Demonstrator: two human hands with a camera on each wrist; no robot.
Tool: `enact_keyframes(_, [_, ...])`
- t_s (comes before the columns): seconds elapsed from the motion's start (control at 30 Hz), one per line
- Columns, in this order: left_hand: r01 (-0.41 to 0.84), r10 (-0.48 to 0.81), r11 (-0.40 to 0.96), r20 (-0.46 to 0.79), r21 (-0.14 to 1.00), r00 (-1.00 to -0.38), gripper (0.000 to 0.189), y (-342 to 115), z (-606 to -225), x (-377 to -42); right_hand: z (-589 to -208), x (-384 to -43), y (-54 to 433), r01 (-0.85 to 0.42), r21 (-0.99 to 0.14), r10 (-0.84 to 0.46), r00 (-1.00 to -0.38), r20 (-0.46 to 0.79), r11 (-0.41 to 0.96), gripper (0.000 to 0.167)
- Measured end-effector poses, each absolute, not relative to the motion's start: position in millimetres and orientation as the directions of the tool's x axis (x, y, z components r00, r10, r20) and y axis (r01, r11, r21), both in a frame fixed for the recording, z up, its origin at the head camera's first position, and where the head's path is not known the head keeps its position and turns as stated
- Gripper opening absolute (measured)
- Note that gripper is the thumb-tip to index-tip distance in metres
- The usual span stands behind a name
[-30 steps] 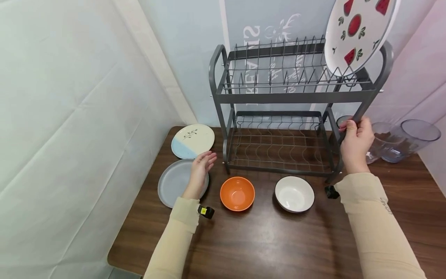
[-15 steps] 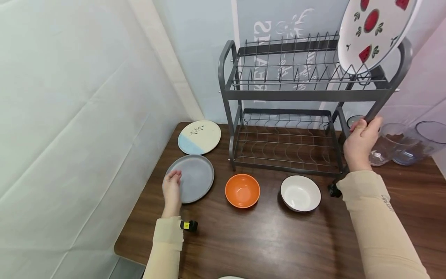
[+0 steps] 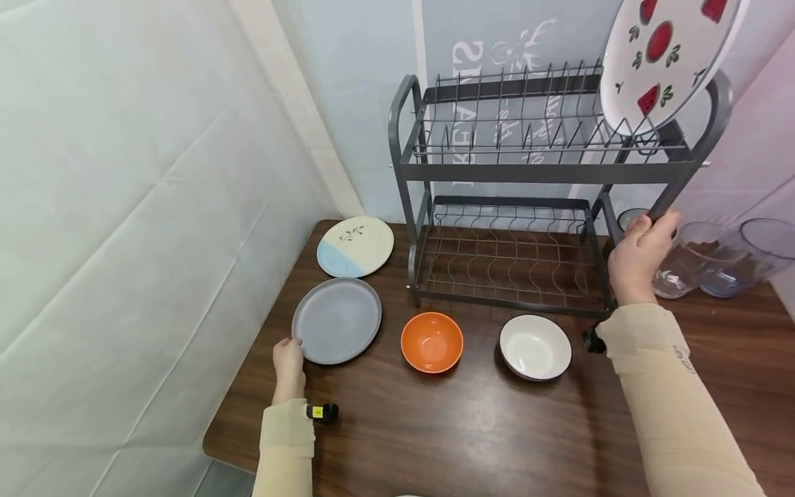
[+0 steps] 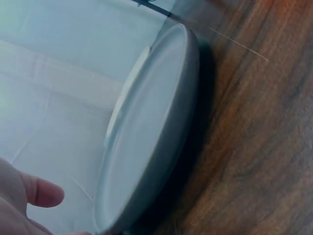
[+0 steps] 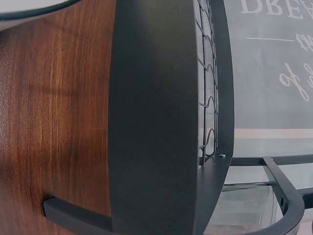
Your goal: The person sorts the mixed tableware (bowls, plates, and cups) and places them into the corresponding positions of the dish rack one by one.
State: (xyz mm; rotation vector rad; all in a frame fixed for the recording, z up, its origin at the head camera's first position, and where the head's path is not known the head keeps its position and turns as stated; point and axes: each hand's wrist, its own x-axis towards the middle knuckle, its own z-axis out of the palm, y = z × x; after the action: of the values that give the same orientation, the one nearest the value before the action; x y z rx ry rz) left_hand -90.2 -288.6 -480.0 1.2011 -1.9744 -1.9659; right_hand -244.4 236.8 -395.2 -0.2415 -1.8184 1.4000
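Note:
My left hand (image 3: 288,366) is at the lower left rim of a round grey plate (image 3: 338,321) lying on the table. In the left wrist view, the thumb (image 4: 46,194) stands apart from the grey plate (image 4: 146,122); the other fingers are mostly cut off at the bottom, so contact with the rim is unclear. With my right hand (image 3: 641,259) I grip the right upright of a two-tier dark dish rack (image 3: 546,172). In the right wrist view the rack's dark bar (image 5: 154,117) fills the middle and the hand is out of sight. A watermelon-patterned plate (image 3: 673,69) stands upright at the upper tier's right end.
A cream and blue plate (image 3: 366,241) lies behind the grey one. An orange bowl (image 3: 431,343) and a white bowl (image 3: 535,347) sit before the rack. Clear glass vessels (image 3: 760,252) stand right of it. A white rim (image 3: 408,495) peeks in at the bottom edge.
My left hand has moved left and toward me, from over the grey plate's right side to its lower left rim. My right hand keeps its grip on the rack. The head view has shifted slightly.

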Motion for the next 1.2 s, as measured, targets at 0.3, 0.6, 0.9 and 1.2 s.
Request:
enact_keyframes(0.3, [-0.518,-0.545,0.178,-0.355,0.837,-0.760,0.061,-291,-495,-87,-400,-242,242,-0.315,-0.867,0.593,-0.635,0.495,0.386,0.007])
enact_keyframes(0.6, [-0.556,-0.640,0.464,-0.173,0.690,-0.749,0.021,-296,-501,-90,-400,-242,239,-0.277,-0.861,0.589,-0.636,0.498,0.428,0.008])
enact_keyframes(0.9, [-0.562,-0.596,0.423,-0.249,0.711,-0.763,0.020,-298,-493,-83,-402,-242,237,-0.250,-0.854,0.579,-0.646,0.498,0.456,0.010])
enact_keyframes(1.2, [-0.520,-0.445,0.150,-0.413,0.841,-0.795,0.042,-302,-482,-87,-402,-242,239,-0.250,-0.848,0.579,-0.638,0.507,0.467,0.012])
